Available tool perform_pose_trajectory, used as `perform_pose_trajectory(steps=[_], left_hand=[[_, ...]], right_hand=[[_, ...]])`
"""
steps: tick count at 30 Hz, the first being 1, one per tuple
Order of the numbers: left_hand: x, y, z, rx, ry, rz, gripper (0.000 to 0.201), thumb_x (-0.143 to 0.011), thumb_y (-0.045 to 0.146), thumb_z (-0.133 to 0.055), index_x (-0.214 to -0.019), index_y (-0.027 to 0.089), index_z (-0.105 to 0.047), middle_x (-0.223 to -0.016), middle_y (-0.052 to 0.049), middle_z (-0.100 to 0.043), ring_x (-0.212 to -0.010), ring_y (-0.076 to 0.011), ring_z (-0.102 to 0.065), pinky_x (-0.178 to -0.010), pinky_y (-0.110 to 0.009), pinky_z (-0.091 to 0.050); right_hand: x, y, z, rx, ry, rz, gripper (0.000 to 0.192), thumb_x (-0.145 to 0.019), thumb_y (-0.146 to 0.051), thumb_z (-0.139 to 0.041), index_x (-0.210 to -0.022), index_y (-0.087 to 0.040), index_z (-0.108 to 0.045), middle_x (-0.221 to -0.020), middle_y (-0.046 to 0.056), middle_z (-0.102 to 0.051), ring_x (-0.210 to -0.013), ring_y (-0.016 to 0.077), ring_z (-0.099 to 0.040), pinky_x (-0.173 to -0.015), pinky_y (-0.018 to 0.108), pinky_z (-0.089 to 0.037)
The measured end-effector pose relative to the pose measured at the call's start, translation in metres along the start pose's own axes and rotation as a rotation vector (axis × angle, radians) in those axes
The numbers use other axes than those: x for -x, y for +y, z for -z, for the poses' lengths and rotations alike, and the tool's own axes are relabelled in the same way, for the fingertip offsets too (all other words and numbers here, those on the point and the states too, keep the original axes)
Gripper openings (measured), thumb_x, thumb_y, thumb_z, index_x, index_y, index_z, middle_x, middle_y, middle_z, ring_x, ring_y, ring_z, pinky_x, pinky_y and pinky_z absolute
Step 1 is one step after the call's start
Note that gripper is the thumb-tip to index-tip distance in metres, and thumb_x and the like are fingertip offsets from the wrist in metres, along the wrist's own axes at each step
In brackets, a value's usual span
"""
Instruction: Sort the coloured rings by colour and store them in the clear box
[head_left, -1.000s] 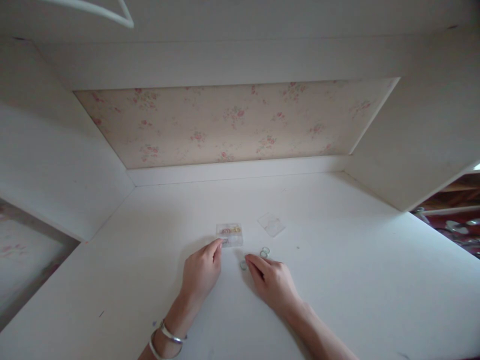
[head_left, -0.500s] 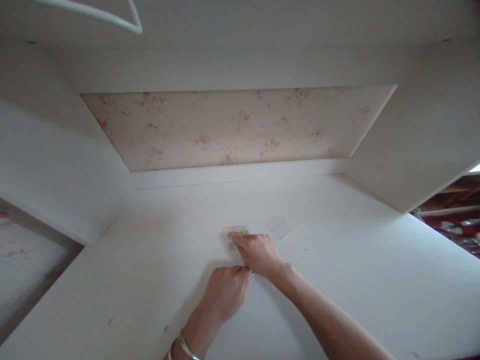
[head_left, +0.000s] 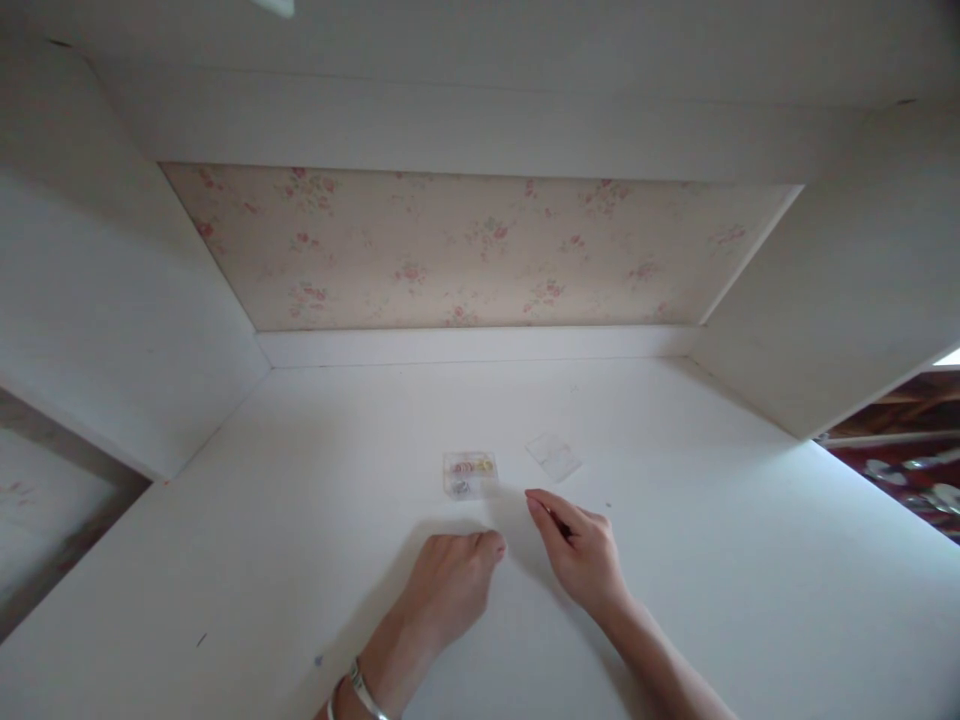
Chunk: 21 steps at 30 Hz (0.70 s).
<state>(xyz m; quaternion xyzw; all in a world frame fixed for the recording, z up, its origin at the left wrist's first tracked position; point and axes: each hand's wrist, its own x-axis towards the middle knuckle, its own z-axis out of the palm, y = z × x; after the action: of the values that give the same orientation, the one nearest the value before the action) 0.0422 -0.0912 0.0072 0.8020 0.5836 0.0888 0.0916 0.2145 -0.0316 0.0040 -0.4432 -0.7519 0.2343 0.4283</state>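
Head view: a small clear box (head_left: 469, 474) of coloured rings sits mid-tabletop (head_left: 750, 560), its clear lid (head_left: 553, 455) lying just right, toward the back edge. Left hand (head_left: 450, 590) rests curled, holding nothing visible. Right hand (head_left: 581, 548), fingers loosely extended and empty, has pulled back from the box it covered half a second ago.

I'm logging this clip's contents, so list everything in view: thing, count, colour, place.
small box: one, clear plastic with pink, yellow and grey bits inside, middle of the desk.
lid: one, clear, flat on the desk, right of the small box.
desk: one, white, fills the lower picture.
wallpaper panel: one, cream with pink flowers, behind the desk.
bracelets: silver, on the left wrist; count unclear.
left hand: one, loosely curled, resting on the desk near the small box.
right hand: one, fingers together, beside the small box, apart from it.
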Motion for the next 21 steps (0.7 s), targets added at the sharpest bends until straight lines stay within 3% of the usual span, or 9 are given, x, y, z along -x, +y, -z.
perform_pose_trajectory(steps=[6,10,16,21], left_hand=[[-0.0005,-0.0055,0.0005,0.067,0.060,0.090,0.024,-0.095,0.025,-0.031,-0.094,0.023,-0.055,-0.080,0.000,-0.069,-0.074,-0.0178,-0.067,-0.061,-0.025,-0.043],[-0.0033,-0.0062,0.0039,0.081,0.053,0.139,0.024,-0.095,0.031,-0.034,-0.098,0.025,-0.057,-0.085,0.001,-0.070,-0.078,-0.0174,-0.067,-0.064,-0.024,-0.044],[-0.0045,-0.0024,0.0054,0.109,0.027,0.108,0.025,-0.094,0.031,-0.038,-0.094,0.027,-0.062,-0.085,0.002,-0.071,-0.078,-0.0157,-0.066,-0.067,-0.023,-0.045],[-0.0026,-0.0016,0.0044,0.207,0.098,0.093,0.028,-0.094,0.028,-0.036,-0.098,0.026,-0.064,-0.087,0.000,-0.071,-0.079,-0.0139,-0.065,-0.072,-0.022,-0.045]], right_hand=[[0.0067,0.0076,0.0059,0.010,0.117,-0.045,0.020,-0.087,-0.031,-0.052,-0.093,-0.019,-0.068,-0.062,-0.002,-0.065,-0.047,0.0076,-0.054,-0.049,0.016,-0.042],[0.0053,0.0046,0.0056,-0.005,0.033,-0.010,0.019,-0.088,-0.029,-0.051,-0.092,-0.020,-0.068,-0.068,-0.001,-0.067,-0.052,0.0076,-0.056,-0.052,0.016,-0.042],[0.0109,0.0002,0.0008,-0.017,-0.098,0.045,0.021,-0.089,-0.029,-0.047,-0.095,-0.021,-0.066,-0.072,0.000,-0.068,-0.057,0.0091,-0.058,-0.055,0.018,-0.043],[0.0110,-0.0002,-0.0010,0.058,-0.173,0.004,0.027,-0.091,-0.031,-0.042,-0.094,-0.022,-0.067,-0.067,0.000,-0.066,-0.055,0.0101,-0.058,-0.054,0.019,-0.041]])
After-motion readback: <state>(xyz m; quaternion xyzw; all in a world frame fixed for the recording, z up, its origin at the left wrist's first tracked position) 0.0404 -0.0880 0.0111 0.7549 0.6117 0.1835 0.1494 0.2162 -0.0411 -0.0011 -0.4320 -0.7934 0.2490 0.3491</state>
